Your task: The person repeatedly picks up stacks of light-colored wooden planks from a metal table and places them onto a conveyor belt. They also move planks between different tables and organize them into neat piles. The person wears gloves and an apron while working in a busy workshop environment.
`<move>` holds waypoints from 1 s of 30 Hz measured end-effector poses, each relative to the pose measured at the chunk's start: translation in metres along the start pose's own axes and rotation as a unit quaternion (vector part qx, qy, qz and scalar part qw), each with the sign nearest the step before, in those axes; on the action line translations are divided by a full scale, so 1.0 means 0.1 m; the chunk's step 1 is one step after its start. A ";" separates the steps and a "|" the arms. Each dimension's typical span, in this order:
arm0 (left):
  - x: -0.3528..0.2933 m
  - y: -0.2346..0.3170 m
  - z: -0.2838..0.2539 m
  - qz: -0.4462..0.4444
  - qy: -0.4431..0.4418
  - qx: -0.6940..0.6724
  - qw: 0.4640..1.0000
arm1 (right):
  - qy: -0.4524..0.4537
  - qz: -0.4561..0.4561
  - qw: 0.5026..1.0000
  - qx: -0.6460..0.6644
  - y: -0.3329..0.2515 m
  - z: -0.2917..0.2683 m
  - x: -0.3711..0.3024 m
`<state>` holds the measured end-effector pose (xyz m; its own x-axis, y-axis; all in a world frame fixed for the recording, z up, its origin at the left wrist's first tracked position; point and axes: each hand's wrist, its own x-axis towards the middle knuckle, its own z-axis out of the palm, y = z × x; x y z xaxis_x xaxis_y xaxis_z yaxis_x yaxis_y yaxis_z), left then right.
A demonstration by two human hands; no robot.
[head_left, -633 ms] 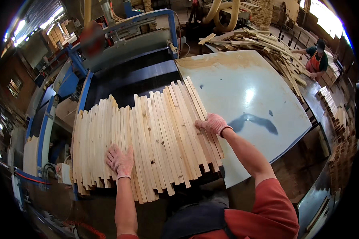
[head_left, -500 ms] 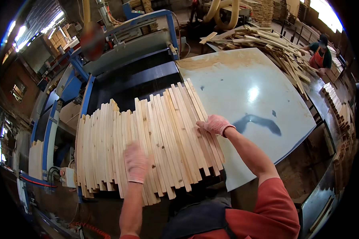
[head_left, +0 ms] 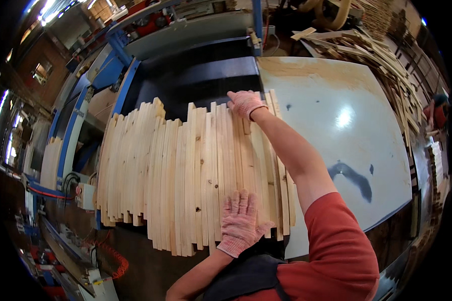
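Pale wooden strips (head_left: 181, 175) side by side across centre of frame, ends uneven. Left hand (head_left: 240, 220) lower centre, on strips' lower ends, grip open, flat. Right hand (head_left: 247, 104) upper centre, at upper ends; fingertips partly hidden, cannot tell whether grip closed. Dark bed (head_left: 196, 88) upper centre; pale tabletop (head_left: 331, 95) right.

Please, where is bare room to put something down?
The pale sheet is open between the wooden strips and scrap pile. The dark bed is bare beyond the strips' far ends. Crowded: the strips by left hand and right hand.
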<state>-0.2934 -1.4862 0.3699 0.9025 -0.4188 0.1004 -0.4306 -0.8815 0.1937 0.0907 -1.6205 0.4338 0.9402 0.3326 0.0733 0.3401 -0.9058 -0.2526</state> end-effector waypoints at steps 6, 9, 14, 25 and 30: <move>-0.05 -0.01 0.04 -0.007 0.043 -0.046 0.998 | 0.076 0.070 0.993 0.055 -0.39 -0.39 -0.15; -0.06 0.01 0.03 -0.018 0.125 -0.122 0.985 | 0.086 0.080 0.976 0.182 -0.49 -0.83 -0.39; 0.02 0.15 -0.08 -0.066 0.215 -0.231 0.947 | 0.276 -0.068 0.851 0.442 -0.35 -1.08 -1.04; 0.00 0.01 -1.12 -0.073 0.228 -0.538 0.808 | 0.005 0.278 0.935 0.219 0.11 -0.05 -2.82; -0.10 -0.14 -1.13 -0.093 0.227 -0.559 0.792 | 0.012 0.277 0.939 0.206 0.01 0.13 -2.74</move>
<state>-0.2971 -1.4453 0.4762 0.9647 0.0414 0.2601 -0.2570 -0.0695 0.9639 -0.1667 -1.7088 0.4014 0.9727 -0.1699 -0.1581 -0.2315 -0.7580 -0.6098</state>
